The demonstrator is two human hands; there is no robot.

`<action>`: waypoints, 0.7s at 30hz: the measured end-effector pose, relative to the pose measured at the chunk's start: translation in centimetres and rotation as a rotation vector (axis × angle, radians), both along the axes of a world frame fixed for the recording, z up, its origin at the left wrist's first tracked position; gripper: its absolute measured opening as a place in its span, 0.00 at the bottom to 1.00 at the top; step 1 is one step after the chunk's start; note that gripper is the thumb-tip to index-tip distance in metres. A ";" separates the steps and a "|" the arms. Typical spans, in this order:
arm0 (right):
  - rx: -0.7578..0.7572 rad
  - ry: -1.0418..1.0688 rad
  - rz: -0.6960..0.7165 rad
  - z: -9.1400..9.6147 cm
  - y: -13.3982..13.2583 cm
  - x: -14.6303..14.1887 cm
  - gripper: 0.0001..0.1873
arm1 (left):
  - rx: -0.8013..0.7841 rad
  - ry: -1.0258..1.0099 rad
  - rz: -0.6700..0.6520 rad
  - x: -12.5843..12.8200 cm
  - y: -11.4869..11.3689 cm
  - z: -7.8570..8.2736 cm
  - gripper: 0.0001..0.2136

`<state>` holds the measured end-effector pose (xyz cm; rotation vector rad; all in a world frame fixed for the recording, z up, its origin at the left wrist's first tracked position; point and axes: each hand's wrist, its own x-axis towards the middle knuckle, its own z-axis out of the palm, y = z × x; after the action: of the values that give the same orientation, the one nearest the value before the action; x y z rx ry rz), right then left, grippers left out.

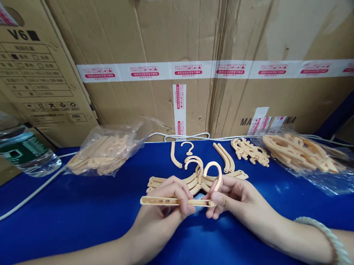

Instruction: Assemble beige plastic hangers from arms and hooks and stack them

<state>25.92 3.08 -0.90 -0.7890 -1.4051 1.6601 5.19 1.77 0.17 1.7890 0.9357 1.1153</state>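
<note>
Centrally, just above the blue desk [79, 212], a flat beige hanger arm [157, 201] is held level between two bare hands. The left hand [167, 208] is closed around the arm's middle, with the fingers curled over the top and the thumb tucked beneath, so that the arm's left end is left sticking out free. The right hand [233, 197] is closed on a beige hook [214, 171], which is held upright at the arm's right end; the hook's foot and the arm's end are pinched together between the fingertips, though whether the two parts are already joined cannot be told. A pale beaded bracelet [329, 235] is worn on the right wrist.

Just behind the hands, a small stack of finished hangers [195, 181] is laid on the desk. Farther back, a loose small hook [187, 147], a single curved piece [174, 156] and a pair of curved arms [225, 157] are spread apart from one another, and a little heap of parts [251, 151] is placed to their right. A clear bag of beige parts [105, 151] is set at the left rear, and a second bag [302, 154] at the right rear. A water bottle [17, 149] is lying at the far left, with a white cable [26, 197] run below it. Large taped cardboard boxes [188, 35] are stacked along the back.
</note>
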 end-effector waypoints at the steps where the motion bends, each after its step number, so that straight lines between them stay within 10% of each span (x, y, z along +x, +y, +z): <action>1: 0.002 -0.003 -0.001 -0.1 0.0 0.0 0.14 | -0.009 0.004 -0.001 0.0 0.0 0.0 0.11; 21: 0.113 -0.040 -0.045 0.1 -0.5 -0.4 0.15 | -0.303 -0.155 0.034 0.4 0.2 -0.4 0.09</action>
<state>25.53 2.56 -0.80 -0.7869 -1.4842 1.5243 5.64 1.93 -0.20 1.4268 0.9860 1.0543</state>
